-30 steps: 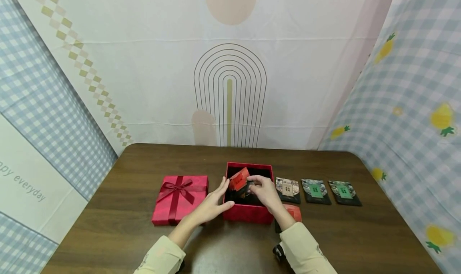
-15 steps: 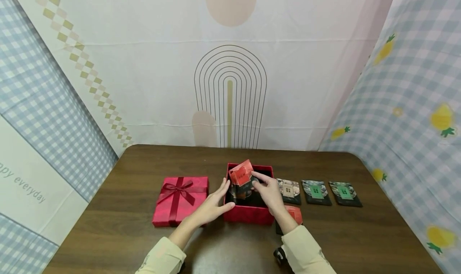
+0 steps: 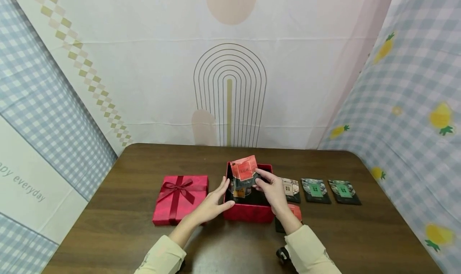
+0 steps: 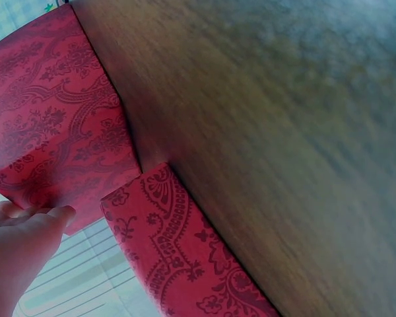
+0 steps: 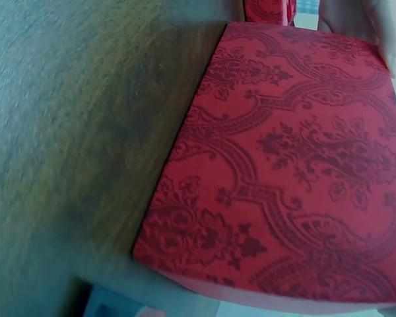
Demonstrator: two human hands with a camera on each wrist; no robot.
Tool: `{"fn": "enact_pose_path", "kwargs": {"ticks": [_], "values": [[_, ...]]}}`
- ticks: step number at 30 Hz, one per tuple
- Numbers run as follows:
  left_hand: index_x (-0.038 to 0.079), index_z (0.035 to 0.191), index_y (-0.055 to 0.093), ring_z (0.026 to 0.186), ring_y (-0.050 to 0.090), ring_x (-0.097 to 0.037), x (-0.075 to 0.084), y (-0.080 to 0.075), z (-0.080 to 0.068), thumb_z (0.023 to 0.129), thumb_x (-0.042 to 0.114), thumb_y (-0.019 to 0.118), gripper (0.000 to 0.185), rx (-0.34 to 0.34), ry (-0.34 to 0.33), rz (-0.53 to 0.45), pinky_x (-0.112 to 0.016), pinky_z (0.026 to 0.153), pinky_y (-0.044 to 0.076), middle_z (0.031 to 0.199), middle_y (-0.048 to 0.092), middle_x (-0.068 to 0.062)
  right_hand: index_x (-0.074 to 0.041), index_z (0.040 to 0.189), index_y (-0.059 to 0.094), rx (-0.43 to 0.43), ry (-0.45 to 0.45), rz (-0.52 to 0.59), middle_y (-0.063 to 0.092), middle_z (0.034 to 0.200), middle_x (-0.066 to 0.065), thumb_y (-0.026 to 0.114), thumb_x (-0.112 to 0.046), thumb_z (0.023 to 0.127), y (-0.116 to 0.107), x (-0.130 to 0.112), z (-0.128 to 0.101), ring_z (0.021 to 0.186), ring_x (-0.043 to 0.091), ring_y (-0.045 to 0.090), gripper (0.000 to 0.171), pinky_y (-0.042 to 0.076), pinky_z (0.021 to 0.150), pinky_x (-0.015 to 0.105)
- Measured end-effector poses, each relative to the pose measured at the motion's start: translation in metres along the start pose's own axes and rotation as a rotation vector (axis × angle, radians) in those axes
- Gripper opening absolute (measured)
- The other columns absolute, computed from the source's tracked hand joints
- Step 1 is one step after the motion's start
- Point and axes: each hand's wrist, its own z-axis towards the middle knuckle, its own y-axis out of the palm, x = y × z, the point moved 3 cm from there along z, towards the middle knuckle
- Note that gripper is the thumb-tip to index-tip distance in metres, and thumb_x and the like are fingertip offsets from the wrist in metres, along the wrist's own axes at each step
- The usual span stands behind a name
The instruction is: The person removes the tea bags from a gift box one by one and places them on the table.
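My right hand (image 3: pixel 271 190) pinches the right edge of a red and black packet (image 3: pixel 245 171) and holds it tilted over the open red box (image 3: pixel 248 214). Straight fingers of my left hand (image 3: pixel 212 202) rest along the left side of that box, with the thumb near its front corner. Inside the box lies a dark packet with an orange window print (image 3: pixel 239 193), partly covered by the held one. The left wrist view shows the left thumb (image 4: pixel 33 244) at the rim of the patterned box wall (image 4: pixel 46 112). In the right wrist view, the box wall (image 5: pixel 297 158) hides the held packet.
A red lid (image 3: pixel 180 200) with a ribbon bow lies left of the box. To the right lie a beige packet (image 3: pixel 291 190) and two green packets (image 3: pixel 315 191) in a row. Another red packet (image 3: pixel 296 211) is partly under my right forearm.
My right hand has lifted the red and black packet up out of the box, turning its front more toward the camera. My left hand has stayed at the box's left side.
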Motion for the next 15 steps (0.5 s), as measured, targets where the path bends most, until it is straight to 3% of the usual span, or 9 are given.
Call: {"fn": "enact_pose_path", "kwargs": {"ticks": [10, 15], "values": [[0.001, 0.145, 0.016, 0.133, 0.024, -0.035, 0.001, -0.001, 0.0, 0.091, 0.026, 0.056, 0.071, -0.007, -0.006, -0.001, -0.051, 0.104, 0.024, 0.151, 0.004, -0.017, -0.001, 0.125, 0.055, 0.003, 0.056, 0.009, 0.055, 0.118, 0.018, 0.053, 0.002, 0.089, -0.017, -0.009, -0.007, 0.067, 0.005, 0.062, 0.036, 0.051, 0.068, 0.02], [0.001, 0.145, 0.017, 0.133, 0.024, -0.034, 0.001, 0.0, -0.001, 0.091, 0.029, 0.055, 0.072, -0.012, -0.007, -0.004, -0.051, 0.104, 0.025, 0.151, 0.004, -0.017, -0.002, 0.128, 0.052, -0.007, 0.115, 0.038, 0.057, 0.107, 0.009, 0.052, 0.0, 0.089, -0.028, -0.009, -0.015, 0.07, 0.006, 0.062, 0.039, 0.051, 0.071, 0.021]]}}
